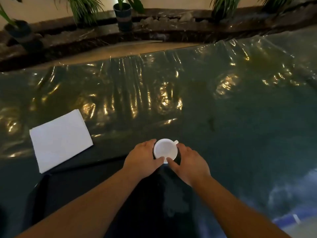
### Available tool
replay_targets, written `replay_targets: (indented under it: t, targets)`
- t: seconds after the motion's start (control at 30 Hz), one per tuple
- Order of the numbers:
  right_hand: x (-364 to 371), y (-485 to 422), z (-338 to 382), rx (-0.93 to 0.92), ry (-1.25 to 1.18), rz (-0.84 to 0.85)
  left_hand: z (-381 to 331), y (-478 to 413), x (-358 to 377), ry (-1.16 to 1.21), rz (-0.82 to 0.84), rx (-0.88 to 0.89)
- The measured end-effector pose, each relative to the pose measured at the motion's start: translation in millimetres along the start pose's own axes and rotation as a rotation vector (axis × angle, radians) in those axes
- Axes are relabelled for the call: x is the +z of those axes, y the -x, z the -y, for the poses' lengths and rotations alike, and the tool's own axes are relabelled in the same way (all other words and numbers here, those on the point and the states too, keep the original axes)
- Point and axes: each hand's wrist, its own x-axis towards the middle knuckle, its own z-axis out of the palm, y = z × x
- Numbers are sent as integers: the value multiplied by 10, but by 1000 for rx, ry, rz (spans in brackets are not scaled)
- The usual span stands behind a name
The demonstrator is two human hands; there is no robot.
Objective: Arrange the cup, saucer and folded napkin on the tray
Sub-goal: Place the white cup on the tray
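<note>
A white cup [165, 149] with its handle pointing to the far right sits near the table's front edge. My left hand [141, 158] and my right hand [190, 162] wrap its two sides, thumbs meeting at its near rim. Whether a saucer lies under the cup is hidden by the cup and my hands. A folded white napkin [60, 140] lies flat on the table to the left, apart from both hands. A dark flat surface that may be the tray [85, 182] lies at the front under my forearms, hard to make out in the dim light.
A shiny crinkled plastic sheet [171, 93] covers the table. Beyond the far edge runs a dark ledge with stones [163, 19] and several potted plants, one being a dark pot [122, 16]. Something blue [288, 220] shows at the bottom right.
</note>
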Motion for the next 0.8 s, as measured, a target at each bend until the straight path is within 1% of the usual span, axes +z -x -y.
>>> replay_targets:
  t: [0.17, 0.23, 0.3, 0.5, 0.67, 0.8]
  targets:
    - [142, -65, 73, 196, -385, 113, -81, -130, 105, 183, 107, -120]
    - [165, -77, 134, 225, -494, 88, -98, -144, 112, 279, 94, -161]
    - [158, -65, 186, 219, -544, 55, -99, -111, 92, 334, 46, -189]
    - [62, 87, 462, 122, -549, -3, 109, 223, -43, 484, -72, -247]
    - [101, 203, 774, -37, -464, 42, 438, 557, -102, 551, -141, -341]
    - [184, 229, 952, -80, -402, 94, 646, 734, -80, 581, -137, -419]
